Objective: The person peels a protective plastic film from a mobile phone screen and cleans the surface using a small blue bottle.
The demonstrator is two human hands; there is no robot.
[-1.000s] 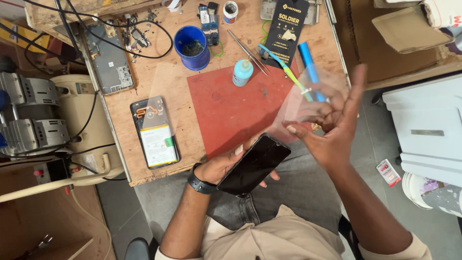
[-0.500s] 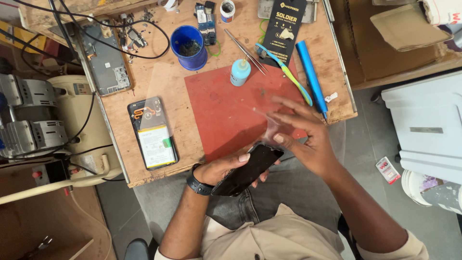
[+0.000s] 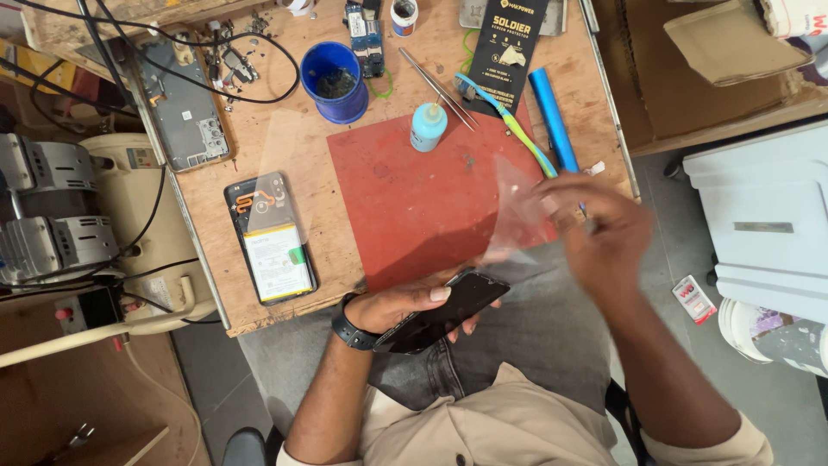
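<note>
Gripping a dark phone [image 3: 444, 311] in the closed left hand [image 3: 401, 306], just below the red mat [image 3: 414, 203]; pinching a clear film [image 3: 517, 216] in the right hand [image 3: 595, 229] over the mat's right edge.

The right hand [image 3: 595, 229] is motion-blurred, so its fingertips' grip on the clear film [image 3: 517, 220] cannot be made out. The left hand [image 3: 405, 306] covers part of the dark phone [image 3: 448, 306]. The black packet [image 3: 515, 39] and small white jar [image 3: 403, 13] run off the top edge.
</note>
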